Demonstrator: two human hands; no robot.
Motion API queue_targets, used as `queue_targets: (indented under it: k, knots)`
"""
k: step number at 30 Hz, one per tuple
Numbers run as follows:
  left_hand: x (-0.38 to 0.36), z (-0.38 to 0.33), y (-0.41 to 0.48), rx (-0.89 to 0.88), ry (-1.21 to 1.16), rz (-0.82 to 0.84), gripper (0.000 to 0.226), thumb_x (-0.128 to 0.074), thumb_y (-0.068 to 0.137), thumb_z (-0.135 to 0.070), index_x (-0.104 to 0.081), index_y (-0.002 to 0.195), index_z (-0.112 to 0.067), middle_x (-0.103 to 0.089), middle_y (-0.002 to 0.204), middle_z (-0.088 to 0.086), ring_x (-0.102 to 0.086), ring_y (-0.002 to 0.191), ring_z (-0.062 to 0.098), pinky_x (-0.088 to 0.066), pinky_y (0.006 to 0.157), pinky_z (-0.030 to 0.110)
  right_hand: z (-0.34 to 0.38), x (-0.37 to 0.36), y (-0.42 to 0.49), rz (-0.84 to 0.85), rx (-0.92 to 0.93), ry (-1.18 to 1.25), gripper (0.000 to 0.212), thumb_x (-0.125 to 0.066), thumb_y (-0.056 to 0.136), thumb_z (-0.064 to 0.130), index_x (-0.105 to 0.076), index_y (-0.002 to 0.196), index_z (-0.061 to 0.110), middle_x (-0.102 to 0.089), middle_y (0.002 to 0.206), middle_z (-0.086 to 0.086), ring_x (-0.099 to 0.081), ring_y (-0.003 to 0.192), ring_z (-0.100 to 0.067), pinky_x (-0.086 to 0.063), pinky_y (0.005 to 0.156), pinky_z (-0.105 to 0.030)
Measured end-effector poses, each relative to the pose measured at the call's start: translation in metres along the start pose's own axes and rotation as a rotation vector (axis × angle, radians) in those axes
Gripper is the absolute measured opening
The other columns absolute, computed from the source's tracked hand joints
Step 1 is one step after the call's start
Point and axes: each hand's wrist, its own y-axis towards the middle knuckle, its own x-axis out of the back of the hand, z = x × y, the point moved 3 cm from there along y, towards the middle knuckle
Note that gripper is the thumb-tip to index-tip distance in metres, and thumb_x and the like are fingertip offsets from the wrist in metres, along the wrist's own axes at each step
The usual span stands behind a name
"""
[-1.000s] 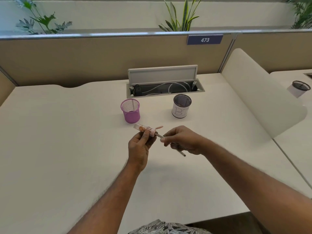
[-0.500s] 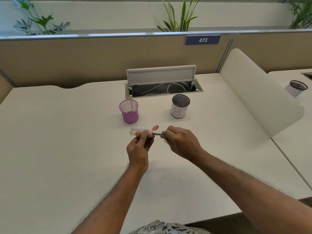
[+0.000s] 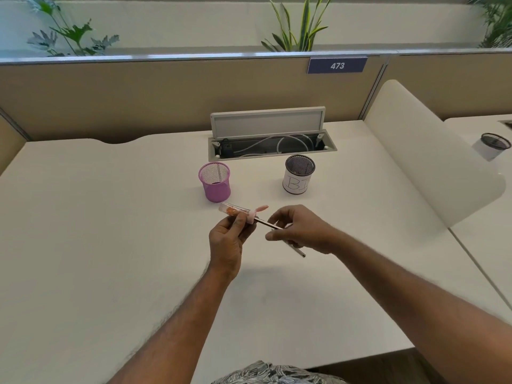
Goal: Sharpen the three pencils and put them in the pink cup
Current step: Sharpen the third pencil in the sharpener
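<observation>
Desk [image 3: 83,245] meets beige partitions [image 3: 138,101]; I see my left hand [image 3: 227,242] gripping the sharpener [image 3: 235,210], my right hand [image 3: 302,228] pinching the pencil [image 3: 270,224] lodged in it, near the pink cup [image 3: 214,181].

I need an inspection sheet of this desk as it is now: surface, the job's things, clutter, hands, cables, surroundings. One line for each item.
Surface: white desk, with two cups standing on it.
Job's things: pink cup upright, beyond the hands; pencil pushed into the clear sharpener, both held above the desk.
Clutter: black mesh cup wrapped in white paper, right of the pink cup.
Hands: left hand grips the sharpener; right hand pinches the pencil.
Cables: white cables lie inside the open cable tray.
Surroundings: beige partition with sign 473; plants behind; white divider at right.
</observation>
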Motion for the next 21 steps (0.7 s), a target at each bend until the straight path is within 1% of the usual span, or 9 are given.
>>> queue_targets:
  k: [2,3,5,8,10,13,16,19,21]
  knots:
    - [0.000,0.001,-0.001,-0.002,0.019,-0.043,0.019,-0.057,0.094,-0.010,-0.073,0.088,-0.003,-0.073,0.096,0.013,-0.069,0.096,0.024,-0.057,0.082,0.031,0.003,0.001,-0.002,-0.257,0.241,-0.299,0.021,-0.080,0.077,0.018,-0.062,0.088,0.014,-0.060,0.071,0.001,-0.051,0.056,-0.013,-0.042,0.054,-0.029]
    - [0.000,0.002,-0.002,-0.001,0.023,-0.058,0.019,-0.058,0.094,-0.011,-0.074,0.086,-0.005,-0.074,0.095,0.012,-0.069,0.094,0.023,-0.057,0.082,0.030,0.005,-0.001,-0.005,-0.350,0.388,-0.432,0.018,-0.078,0.079,0.017,-0.061,0.086,0.014,-0.060,0.071,0.001,-0.052,0.059,-0.016,-0.043,0.056,-0.031]
    - [-0.003,0.003,-0.003,0.013,0.009,-0.083,0.019,-0.059,0.093,-0.012,-0.074,0.084,-0.006,-0.075,0.092,0.011,-0.070,0.089,0.022,-0.058,0.080,0.029,0.007,-0.006,-0.012,-0.488,0.638,-0.707,0.011,-0.071,0.085,0.016,-0.063,0.085,0.009,-0.062,0.076,-0.004,-0.055,0.063,-0.025,-0.046,0.054,-0.035]
    - [-0.004,0.007,-0.004,0.043,-0.031,-0.155,0.019,-0.061,0.093,-0.013,-0.075,0.081,-0.009,-0.074,0.080,0.006,-0.071,0.079,0.019,-0.058,0.072,0.027,0.005,-0.010,-0.017,-0.613,0.827,-1.004,0.013,-0.066,0.090,0.019,-0.069,0.085,0.007,-0.063,0.075,-0.006,-0.055,0.060,-0.028,-0.044,0.045,-0.034]
    - [-0.003,0.009,-0.004,0.056,-0.044,-0.196,0.018,-0.062,0.092,-0.014,-0.075,0.081,-0.010,-0.075,0.080,0.006,-0.072,0.078,0.019,-0.058,0.070,0.027,0.003,-0.012,-0.016,-0.634,0.862,-1.045,0.014,-0.065,0.091,0.019,-0.069,0.084,0.007,-0.062,0.071,-0.006,-0.054,0.055,-0.026,-0.042,0.040,-0.033]
    - [-0.001,0.010,-0.004,0.056,-0.039,-0.196,0.018,-0.063,0.092,-0.014,-0.077,0.081,-0.011,-0.075,0.082,0.007,-0.072,0.081,0.020,-0.059,0.072,0.028,0.002,-0.015,-0.015,-0.599,0.832,-0.991,0.015,-0.066,0.089,0.018,-0.068,0.082,0.005,-0.060,0.069,-0.007,-0.051,0.049,-0.029,-0.041,0.037,-0.031]
    - [0.001,0.010,-0.004,0.045,-0.030,-0.168,0.017,-0.061,0.092,-0.013,-0.075,0.084,-0.007,-0.075,0.083,0.007,-0.071,0.083,0.020,-0.058,0.074,0.028,0.005,-0.013,-0.011,-0.521,0.712,-0.834,0.018,-0.066,0.090,0.020,-0.069,0.081,0.004,-0.063,0.069,-0.008,-0.054,0.054,-0.031,-0.044,0.045,-0.036]
    - [0.003,0.007,-0.002,0.019,0.008,-0.111,0.018,-0.059,0.093,-0.012,-0.072,0.090,-0.001,-0.074,0.093,0.012,-0.070,0.093,0.023,-0.057,0.082,0.031,0.007,-0.009,-0.001,-0.367,0.456,-0.507,0.021,-0.069,0.088,0.023,-0.071,0.075,0.006,-0.064,0.060,-0.003,-0.052,0.053,-0.021,-0.043,0.051,-0.034]
    - [0.004,0.005,-0.001,0.007,0.019,-0.048,0.019,-0.056,0.094,-0.010,-0.071,0.090,0.001,-0.073,0.096,0.014,-0.069,0.097,0.025,-0.057,0.084,0.032,0.004,-0.003,0.006,-0.176,0.162,-0.143,0.022,-0.070,0.087,0.025,-0.072,0.074,0.007,-0.061,0.054,0.000,-0.044,0.046,-0.015,-0.036,0.044,-0.027]
